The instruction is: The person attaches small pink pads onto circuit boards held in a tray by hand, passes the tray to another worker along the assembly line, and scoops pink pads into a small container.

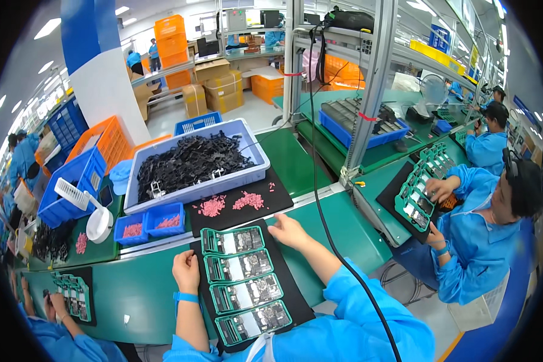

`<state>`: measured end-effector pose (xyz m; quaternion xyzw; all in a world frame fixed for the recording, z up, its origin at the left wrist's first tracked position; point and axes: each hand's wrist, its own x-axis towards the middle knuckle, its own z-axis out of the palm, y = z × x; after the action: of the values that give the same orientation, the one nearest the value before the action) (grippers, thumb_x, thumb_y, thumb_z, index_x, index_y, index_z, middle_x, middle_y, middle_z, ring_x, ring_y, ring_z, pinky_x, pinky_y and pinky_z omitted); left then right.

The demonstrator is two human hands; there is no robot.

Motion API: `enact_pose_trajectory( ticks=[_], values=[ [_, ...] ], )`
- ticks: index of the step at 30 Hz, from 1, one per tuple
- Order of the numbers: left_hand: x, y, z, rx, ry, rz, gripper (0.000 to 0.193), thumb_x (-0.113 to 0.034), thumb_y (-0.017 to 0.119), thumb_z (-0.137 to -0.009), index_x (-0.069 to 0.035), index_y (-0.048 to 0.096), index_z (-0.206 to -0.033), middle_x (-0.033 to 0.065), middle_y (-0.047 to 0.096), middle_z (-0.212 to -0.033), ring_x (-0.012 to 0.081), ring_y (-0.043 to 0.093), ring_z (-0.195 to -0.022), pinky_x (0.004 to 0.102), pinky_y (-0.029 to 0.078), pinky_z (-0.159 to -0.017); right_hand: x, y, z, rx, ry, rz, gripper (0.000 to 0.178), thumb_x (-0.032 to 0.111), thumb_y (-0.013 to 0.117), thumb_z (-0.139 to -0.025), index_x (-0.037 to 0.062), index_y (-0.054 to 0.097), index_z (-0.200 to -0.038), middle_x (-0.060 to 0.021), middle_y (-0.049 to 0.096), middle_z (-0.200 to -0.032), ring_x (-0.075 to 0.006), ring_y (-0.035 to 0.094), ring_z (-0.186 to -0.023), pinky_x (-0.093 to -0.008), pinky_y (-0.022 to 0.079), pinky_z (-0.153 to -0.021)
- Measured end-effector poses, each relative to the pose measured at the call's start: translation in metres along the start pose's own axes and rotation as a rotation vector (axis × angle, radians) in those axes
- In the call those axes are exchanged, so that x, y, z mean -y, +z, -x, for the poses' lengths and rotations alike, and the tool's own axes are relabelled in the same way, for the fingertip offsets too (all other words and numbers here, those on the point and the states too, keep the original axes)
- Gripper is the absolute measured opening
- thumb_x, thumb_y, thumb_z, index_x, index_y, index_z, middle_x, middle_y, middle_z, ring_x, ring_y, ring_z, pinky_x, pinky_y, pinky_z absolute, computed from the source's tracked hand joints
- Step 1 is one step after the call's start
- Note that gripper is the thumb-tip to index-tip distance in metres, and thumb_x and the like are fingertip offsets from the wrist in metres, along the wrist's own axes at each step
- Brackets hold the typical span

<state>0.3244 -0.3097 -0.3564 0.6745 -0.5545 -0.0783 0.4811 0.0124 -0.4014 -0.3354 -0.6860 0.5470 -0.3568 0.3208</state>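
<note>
Green fixture trays (245, 279), four in a row on a black mat (295, 304), are lying between the hands on the worktop (145, 289). Left hand (186, 270) is resting loosely curled at the trays' left edge, holding nothing; right hand (289, 232) is lying flat, fingers together, just past the top tray's right corner. Pink pellets (248, 200) are sitting beyond the right hand; a careless sweep could probably scatter them, or nudge the trays out of line.
</note>
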Motion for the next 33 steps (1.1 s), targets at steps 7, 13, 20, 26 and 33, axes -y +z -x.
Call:
enact_pose_trajectory(
  ticks=[7,13,20,26,33],
  values=[
    [0.003,0.006,-0.005,-0.110,-0.051,0.003,0.016,-0.003,0.067,-0.074,-0.001,0.064,-0.090,0.0092,0.057,-0.081,0.0192,0.056,-0.064,0.0320,0.048,-0.064,-0.013,0.029,-0.030,-0.020,0.130,-0.192,0.038,0.033,0.064,-0.081,-0.0045,0.062,-0.088,-0.0186,0.066,-0.085,-0.0308,0.065,-0.080,-0.0386,0.049,-0.070],
    [0.004,0.004,-0.005,-0.097,-0.038,-0.031,0.017,-0.004,0.068,-0.073,-0.002,0.064,-0.089,0.0098,0.058,-0.082,0.0211,0.056,-0.065,0.0337,0.048,-0.065,-0.014,0.054,-0.016,-0.152,0.023,-0.222,0.023,0.015,0.058,-0.090,-0.0034,0.056,-0.104,-0.0082,0.063,-0.086,-0.0131,0.057,-0.076,-0.0288,0.046,-0.065],
    [0.006,0.009,-0.003,-0.071,-0.050,0.009,0.021,-0.005,0.068,-0.074,-0.001,0.063,-0.094,0.0099,0.059,-0.086,0.0194,0.056,-0.067,0.0329,0.049,-0.066,-0.037,-0.002,0.031,-0.244,0.190,-0.856,0.029,0.012,0.059,-0.090,-0.0009,0.052,-0.115,-0.0070,0.059,-0.106,-0.0151,0.054,-0.095,-0.0296,0.044,-0.085],
    [0.007,0.007,0.000,-0.048,-0.039,0.006,0.024,-0.003,0.067,-0.074,-0.001,0.061,-0.097,0.0105,0.057,-0.090,0.0188,0.056,-0.068,0.0317,0.049,-0.067,-0.087,-0.084,0.086,-0.817,0.093,-0.984,0.008,0.006,0.052,-0.092,0.0016,0.056,-0.097,-0.0026,0.061,-0.090,-0.0097,0.056,-0.082,-0.0243,0.044,-0.075],
    [0.011,0.002,0.001,-0.006,0.007,-0.043,0.024,-0.001,0.065,-0.075,0.000,0.060,-0.098,0.0101,0.055,-0.094,0.0188,0.053,-0.073,0.0303,0.047,-0.069,-0.120,-0.161,0.132,-1.293,0.073,-0.893,0.013,0.008,0.051,-0.094,-0.0011,0.057,-0.100,-0.0073,0.064,-0.099,-0.0130,0.058,-0.085,-0.0260,0.046,-0.077]
  ],
)
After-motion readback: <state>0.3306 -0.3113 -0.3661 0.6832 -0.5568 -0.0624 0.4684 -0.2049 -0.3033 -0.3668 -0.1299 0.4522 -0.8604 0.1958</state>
